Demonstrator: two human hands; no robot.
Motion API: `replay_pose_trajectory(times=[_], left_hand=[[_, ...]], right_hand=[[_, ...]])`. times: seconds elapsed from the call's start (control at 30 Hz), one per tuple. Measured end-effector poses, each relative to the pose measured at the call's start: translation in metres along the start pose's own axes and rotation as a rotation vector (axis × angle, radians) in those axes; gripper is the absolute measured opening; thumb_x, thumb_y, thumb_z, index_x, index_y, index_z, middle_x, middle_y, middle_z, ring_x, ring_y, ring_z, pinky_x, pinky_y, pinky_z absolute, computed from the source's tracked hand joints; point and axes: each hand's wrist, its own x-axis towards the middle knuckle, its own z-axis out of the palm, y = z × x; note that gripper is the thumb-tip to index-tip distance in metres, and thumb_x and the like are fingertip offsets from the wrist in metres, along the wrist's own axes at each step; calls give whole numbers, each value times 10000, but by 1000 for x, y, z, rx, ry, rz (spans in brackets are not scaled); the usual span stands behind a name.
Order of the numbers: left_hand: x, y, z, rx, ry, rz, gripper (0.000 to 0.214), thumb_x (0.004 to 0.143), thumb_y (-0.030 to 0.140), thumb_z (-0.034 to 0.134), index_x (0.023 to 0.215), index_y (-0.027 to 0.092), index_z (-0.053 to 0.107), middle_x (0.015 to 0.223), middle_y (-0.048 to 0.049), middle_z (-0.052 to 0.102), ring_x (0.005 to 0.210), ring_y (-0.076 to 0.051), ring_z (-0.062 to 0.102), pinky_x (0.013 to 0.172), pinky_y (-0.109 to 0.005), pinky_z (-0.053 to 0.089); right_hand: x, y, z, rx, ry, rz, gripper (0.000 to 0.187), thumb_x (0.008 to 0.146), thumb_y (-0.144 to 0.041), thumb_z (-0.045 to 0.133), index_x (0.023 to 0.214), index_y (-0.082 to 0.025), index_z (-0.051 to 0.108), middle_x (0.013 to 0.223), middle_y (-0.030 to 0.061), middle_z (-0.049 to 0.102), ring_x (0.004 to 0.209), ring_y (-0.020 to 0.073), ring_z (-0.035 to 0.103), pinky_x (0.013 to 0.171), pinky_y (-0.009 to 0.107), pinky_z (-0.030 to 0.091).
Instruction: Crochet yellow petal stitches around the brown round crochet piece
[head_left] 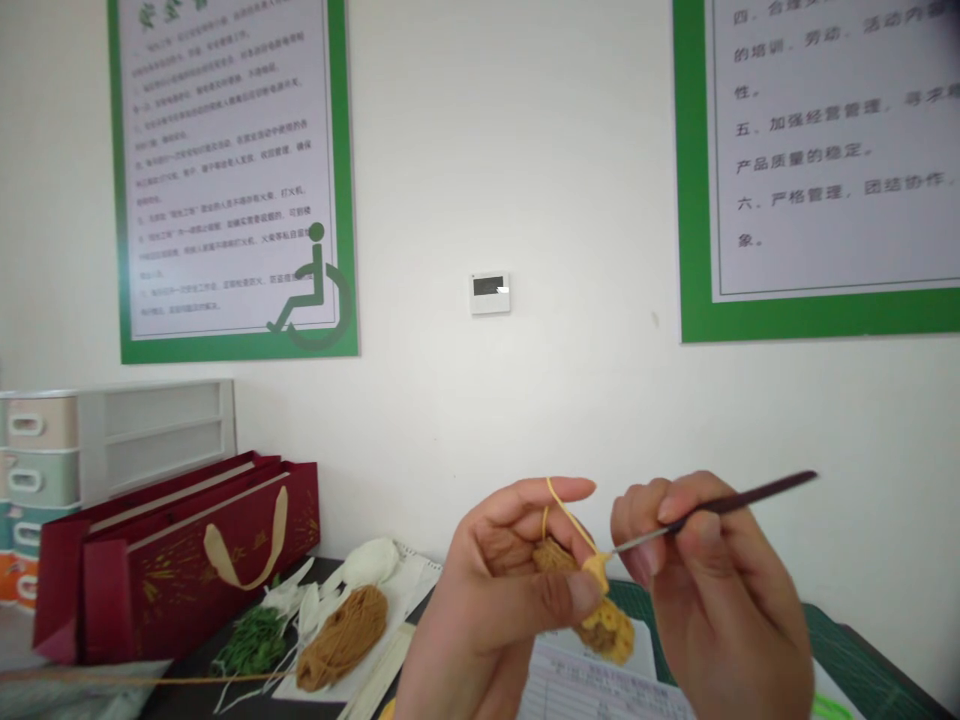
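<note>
My left hand (pixel 510 590) pinches a small crocheted piece (pixel 611 630) in yellow and brown between thumb and fingers. A yellow yarn strand (pixel 571 520) loops over its raised index finger. In my right hand (pixel 712 590) is a crochet hook (pixel 739 502) with a dark handle, held like a pen. The hook's thin metal shaft points left, and its tip meets the yellow stitches at the top of the piece. Part of the crocheted piece is hidden behind my left fingers and thumb.
A brown yarn ball (pixel 343 637) and green yarn (pixel 255 640) lie at the left, beside dark red gift bags (pixel 202 560) and a drawer unit (pixel 157 430). Printed paper (pixel 592 690) and a green cutting mat (pixel 847 650) lie beneath my hands. The wall (pixel 480 420) stands behind.
</note>
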Motion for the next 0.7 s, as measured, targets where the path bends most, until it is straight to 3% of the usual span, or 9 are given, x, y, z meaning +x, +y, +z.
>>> replay_pose_trajectory(times=[0.1,0.17,0.23,0.33,0.43,0.53,0.63,0.7], left_hand=[[0,-2,2,9,-24,35,314,661,57,857,953,166,820,743,-26,713,658,-108,630,612,-198,470],[1,-6,5,76,21,113,280,711,79,845,970,178,811,738,-22,710,684,-121,651,636,-207,492],[1,-10,8,164,119,196,291,741,103,844,1013,196,802,750,-11,692,693,-115,631,645,-209,498],[3,-15,10,242,220,237,342,739,136,855,1067,204,785,777,1,653,675,-105,582,608,-208,486],[4,-17,10,265,242,229,345,726,141,851,1059,196,778,777,8,636,664,-113,580,596,-229,494],[5,-18,11,300,267,231,335,722,134,832,1044,202,767,751,23,638,622,-113,586,582,-252,490],[5,-19,11,480,338,288,322,737,126,804,1040,225,756,741,31,656,653,-129,608,633,-275,493],[4,-20,12,653,392,356,319,753,103,782,1037,248,759,773,28,679,736,-146,640,729,-294,505]], right_hand=[[1,-1,2,133,-56,268,308,1038,-367,477,808,-216,614,602,-24,489,549,108,449,531,229,434],[1,2,3,138,-85,353,310,1021,-387,524,776,-213,601,635,-25,502,569,99,455,549,215,449],[2,6,1,40,-107,282,214,991,-363,604,825,-229,628,750,-13,574,679,105,539,631,210,499],[3,11,-3,-165,-139,54,34,967,-270,656,936,-269,669,962,4,668,921,123,637,812,217,544],[4,12,-6,-253,-100,-32,52,981,-253,638,967,-273,684,943,7,702,951,126,661,853,219,551],[3,9,-6,-236,-11,19,48,969,-286,660,952,-258,695,872,5,707,733,92,632,683,188,540],[0,4,-5,-169,20,148,73,963,-310,671,928,-246,682,844,1,719,484,29,481,454,156,394],[0,2,-5,-140,16,218,86,965,-328,668,927,-251,671,738,-14,699,441,29,453,411,152,321]])
